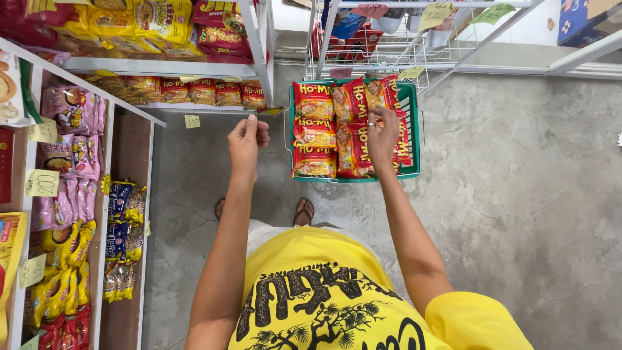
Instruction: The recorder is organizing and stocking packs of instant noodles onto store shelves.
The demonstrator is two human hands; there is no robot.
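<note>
Noodle packets [315, 126], red and yellow, fill green basket [411, 104] under right hand [382, 133].

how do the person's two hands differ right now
The right hand reaches down into the green basket and rests on the red noodle packets; the left hand hangs over bare floor, touching no packet. The right hand's fingers spread over a packet; the left hand's fingers are curled loosely. Both are bare.

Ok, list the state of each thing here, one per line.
Basket: on the floor, packed with noodle packets.
Noodle packets: lying flat in rows.
Right hand: resting on the packets.
Left hand: raised, fingers closed, apparently empty.
Shelves: stocked with packets.
</note>
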